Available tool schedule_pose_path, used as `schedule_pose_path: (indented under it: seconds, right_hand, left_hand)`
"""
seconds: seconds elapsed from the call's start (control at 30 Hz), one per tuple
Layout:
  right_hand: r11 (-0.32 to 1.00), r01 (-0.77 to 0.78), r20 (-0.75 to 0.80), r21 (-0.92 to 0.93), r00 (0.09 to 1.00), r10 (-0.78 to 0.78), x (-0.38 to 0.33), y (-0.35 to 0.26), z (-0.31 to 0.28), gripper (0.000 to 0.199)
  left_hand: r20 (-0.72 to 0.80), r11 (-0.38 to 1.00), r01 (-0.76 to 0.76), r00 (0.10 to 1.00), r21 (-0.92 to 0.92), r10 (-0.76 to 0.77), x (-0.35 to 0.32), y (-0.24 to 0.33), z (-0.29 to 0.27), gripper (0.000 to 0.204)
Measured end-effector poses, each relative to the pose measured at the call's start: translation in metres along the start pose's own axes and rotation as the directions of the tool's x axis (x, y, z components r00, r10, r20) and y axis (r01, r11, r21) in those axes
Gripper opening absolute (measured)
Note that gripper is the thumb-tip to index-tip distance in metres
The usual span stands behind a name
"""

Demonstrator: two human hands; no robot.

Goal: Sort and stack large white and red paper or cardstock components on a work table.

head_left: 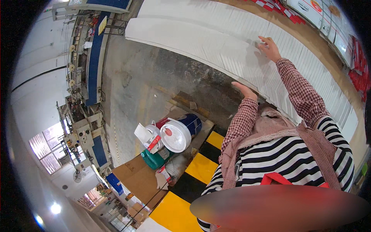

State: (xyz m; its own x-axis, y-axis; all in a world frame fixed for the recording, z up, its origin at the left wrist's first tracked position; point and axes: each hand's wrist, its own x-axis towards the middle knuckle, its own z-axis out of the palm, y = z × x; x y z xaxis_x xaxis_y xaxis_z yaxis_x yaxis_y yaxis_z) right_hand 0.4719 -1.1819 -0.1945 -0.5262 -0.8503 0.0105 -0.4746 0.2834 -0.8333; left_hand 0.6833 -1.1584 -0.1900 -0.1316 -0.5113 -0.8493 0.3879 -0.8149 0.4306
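A long row of overlapping white paper or card sheets runs from the far middle down to my right side, their edges fanned in many thin lines. Above the sheets is my right hand, its fingers apart and slightly bent, casting a shadow; I see nothing in it. My left hand is beside the near edge of the row, fingers stretched out flat and holding nothing. Whether it touches the sheets I cannot tell. Both forearms wear red checked sleeves.
Beyond the row lie a brown surface, red and white pieces and wrapped white packages. At left stand a white-lidded bucket, a green container and cardboard, near a yellow-black striped strip. A long machine stands farther left.
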Motion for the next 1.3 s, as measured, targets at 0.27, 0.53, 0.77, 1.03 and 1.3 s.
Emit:
schedule_pose_path:
  seconds: [0.27, 0.53, 0.77, 1.03, 1.3]
  right_hand:
    - [0.987, 0.144, 0.229, -0.072, 0.965, -0.124, 0.027, 0.005, 0.038, 0.045]
    - [0.984, 0.131, 0.21, 0.122, 0.965, -0.155, 0.047, -0.022, 0.038, 0.042]
    - [0.99, 0.14, 0.191, -0.021, 0.972, -0.134, 0.015, -0.021, -0.019, 0.015]
    - [0.964, 0.266, 0.268, -0.026, 0.93, -0.25, 0.011, -0.026, -0.009, 0.02]
    - [0.999, 0.044, 0.439, 0.018, 0.897, -0.048, 0.024, -0.019, 0.0, 0.025]
  left_hand:
    - [-0.147, 0.998, -0.05, 0.988, 0.034, 0.054, -0.006, 0.029, 0.032, 0.104]
    - [-0.101, 0.983, -0.149, 0.985, -0.104, 0.139, 0.011, 0.036, 0.008, 0.096]
    - [0.566, -0.116, -0.755, 0.37, 0.645, 0.737, -0.01, 0.014, -0.023, 0.057]
    - [0.727, -0.4, -0.609, 0.54, 0.685, 0.424, -0.028, -0.005, -0.012, 0.068]
    - [0.725, -0.451, -0.568, 0.563, 0.688, 0.397, -0.028, -0.006, -0.014, 0.07]
